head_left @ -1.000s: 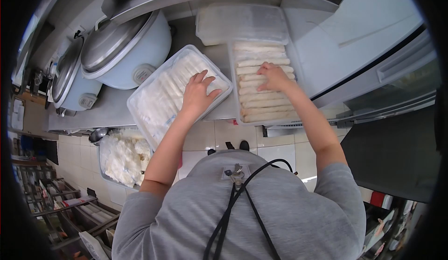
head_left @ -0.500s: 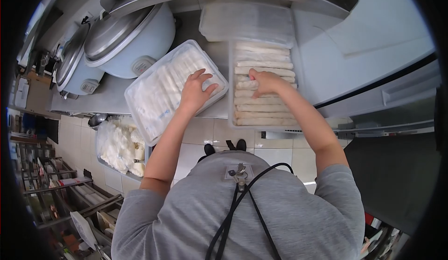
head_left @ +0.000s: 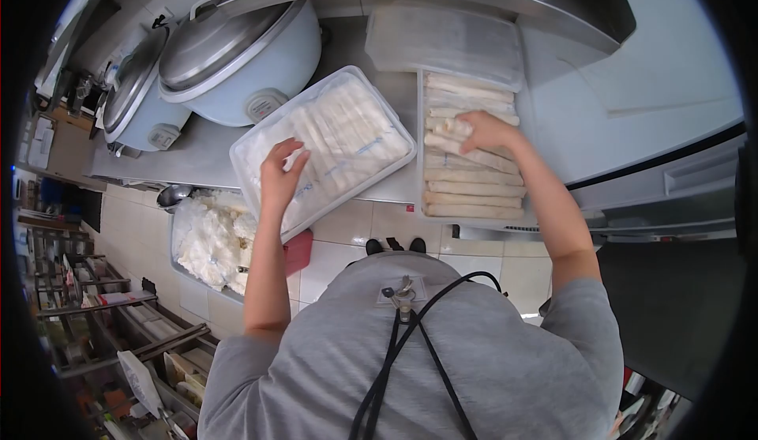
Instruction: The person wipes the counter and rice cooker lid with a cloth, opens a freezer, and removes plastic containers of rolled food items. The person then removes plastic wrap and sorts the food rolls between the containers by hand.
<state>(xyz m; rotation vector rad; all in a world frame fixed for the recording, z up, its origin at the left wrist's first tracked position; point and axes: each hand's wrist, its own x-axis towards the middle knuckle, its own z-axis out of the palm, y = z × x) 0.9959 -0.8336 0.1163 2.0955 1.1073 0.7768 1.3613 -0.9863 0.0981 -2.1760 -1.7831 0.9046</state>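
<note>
Toward ten o'clock, low down, a bluish-grey rectangular tub (head_left: 197, 280) holds white clumps. At eleven, the half-open left hand (head_left: 281, 173) is over a translucent rectangular plastic tray (head_left: 357, 192) of film-covered white rolls (head_left: 335, 138), thumb spread from bent fingers; whether it touches them I cannot tell. At one, the right hand (head_left: 486, 133) curls tightly round some long, pale, cylindrical rolls (head_left: 474, 156) in a translucent plastic box (head_left: 421, 156). Beyond, near twelve, lies a frosted plastic lid (head_left: 446, 39); toward eleven stands a large, round, pale-blue cooker (head_left: 272, 69).
</note>
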